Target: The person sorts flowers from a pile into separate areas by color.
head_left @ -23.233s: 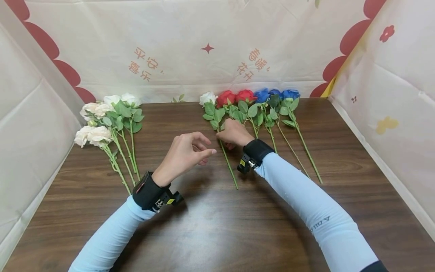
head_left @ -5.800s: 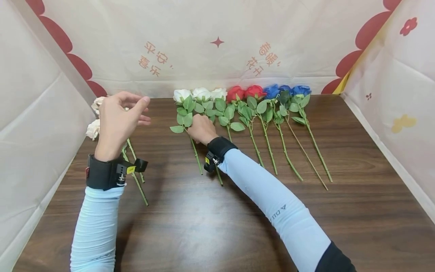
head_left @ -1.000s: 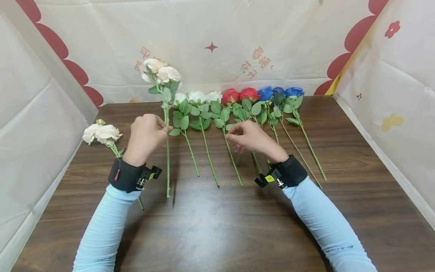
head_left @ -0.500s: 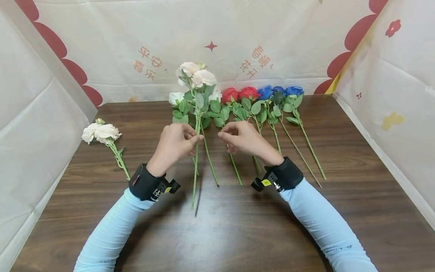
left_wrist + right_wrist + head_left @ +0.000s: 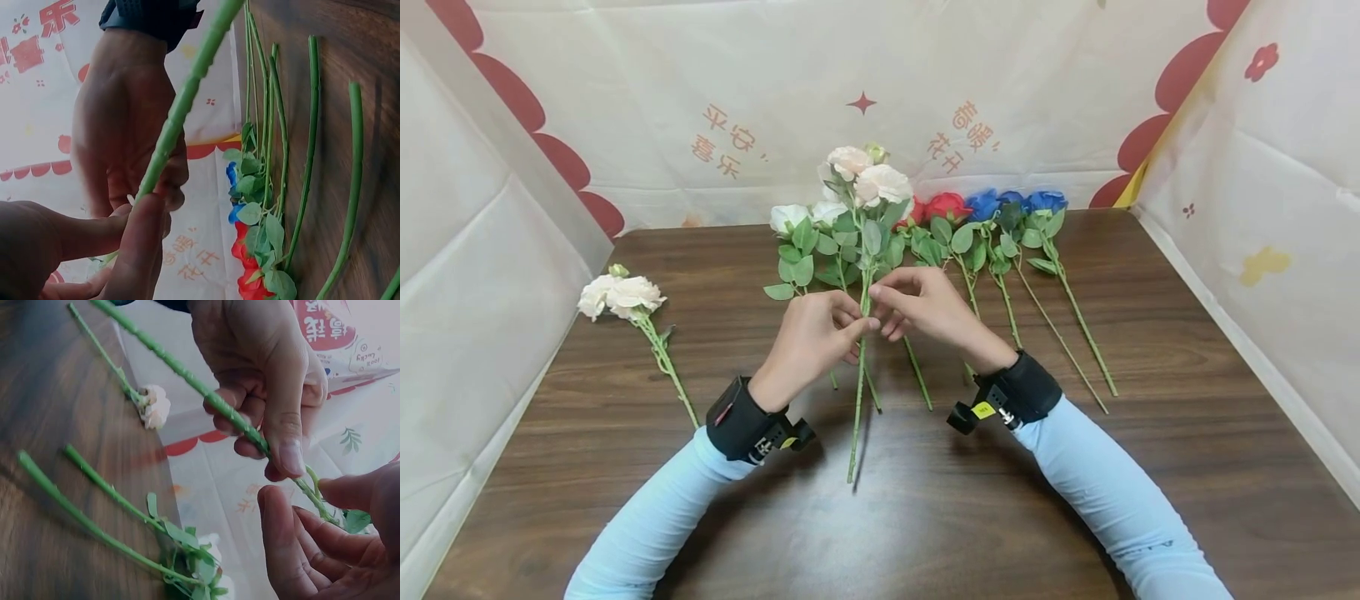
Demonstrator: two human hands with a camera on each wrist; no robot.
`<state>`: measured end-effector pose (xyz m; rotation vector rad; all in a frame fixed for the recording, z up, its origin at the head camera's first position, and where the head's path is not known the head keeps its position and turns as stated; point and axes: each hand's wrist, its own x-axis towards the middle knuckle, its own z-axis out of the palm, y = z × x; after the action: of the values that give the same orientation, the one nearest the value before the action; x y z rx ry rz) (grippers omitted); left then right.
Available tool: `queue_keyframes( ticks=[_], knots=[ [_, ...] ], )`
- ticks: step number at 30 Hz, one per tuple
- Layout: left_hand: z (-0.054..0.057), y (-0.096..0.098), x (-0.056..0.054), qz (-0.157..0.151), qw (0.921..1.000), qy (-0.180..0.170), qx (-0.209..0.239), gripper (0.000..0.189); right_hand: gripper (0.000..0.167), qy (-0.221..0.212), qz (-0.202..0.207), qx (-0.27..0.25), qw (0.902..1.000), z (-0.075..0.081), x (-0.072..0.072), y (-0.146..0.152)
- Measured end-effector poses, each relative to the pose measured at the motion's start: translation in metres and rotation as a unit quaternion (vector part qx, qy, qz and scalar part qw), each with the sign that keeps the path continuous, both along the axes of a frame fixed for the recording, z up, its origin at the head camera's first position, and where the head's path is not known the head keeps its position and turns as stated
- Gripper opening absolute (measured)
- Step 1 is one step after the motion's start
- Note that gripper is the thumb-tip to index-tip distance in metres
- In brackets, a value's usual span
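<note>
My left hand [image 5: 812,337] pinches the green stem of a cream rose-like flower [image 5: 880,185] between thumb and fingers. The flower is raised off the table, with open blooms and a bud at its top. My right hand [image 5: 928,308] is at the same stem just above the left one. In the right wrist view its thumb [image 5: 350,487] lies beside the stem, and a gap separates thumb and forefinger. Behind the raised flower lie white roses [image 5: 787,218], partly hidden, red roses [image 5: 947,205] and blue roses [image 5: 1047,201] in a row.
Another cream flower [image 5: 634,293] lies on the left of the brown wooden table [image 5: 925,533], its stem end hidden by my left forearm. White printed cloth [image 5: 865,50] closes off the back and both sides.
Earlier, the row grew leftward with white roses. Within the last second my left hand carried the cream flower right, away from the left pile, to my right hand, which moved slightly left.
</note>
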<state>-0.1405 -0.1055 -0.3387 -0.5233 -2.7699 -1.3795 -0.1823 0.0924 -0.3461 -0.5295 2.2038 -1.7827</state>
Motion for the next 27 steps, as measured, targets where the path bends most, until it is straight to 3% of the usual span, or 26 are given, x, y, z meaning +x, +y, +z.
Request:
queue_keyframes(
  ticks=[10,27],
  knots=[
    [-0.0010,0.0039,0.0049,-0.003,0.9998,-0.001,0.018,0.013,0.024,-0.032,-0.015,-0.039,0.9986,0.0013,0.0053,-0.0055],
    [-0.0029,0.0046,0.0026,-0.028,0.9992,0.009,0.027,0.011,0.021,-0.054,-0.039,-0.029,0.9974,0.0046,0.0057,-0.0044]
  ],
)
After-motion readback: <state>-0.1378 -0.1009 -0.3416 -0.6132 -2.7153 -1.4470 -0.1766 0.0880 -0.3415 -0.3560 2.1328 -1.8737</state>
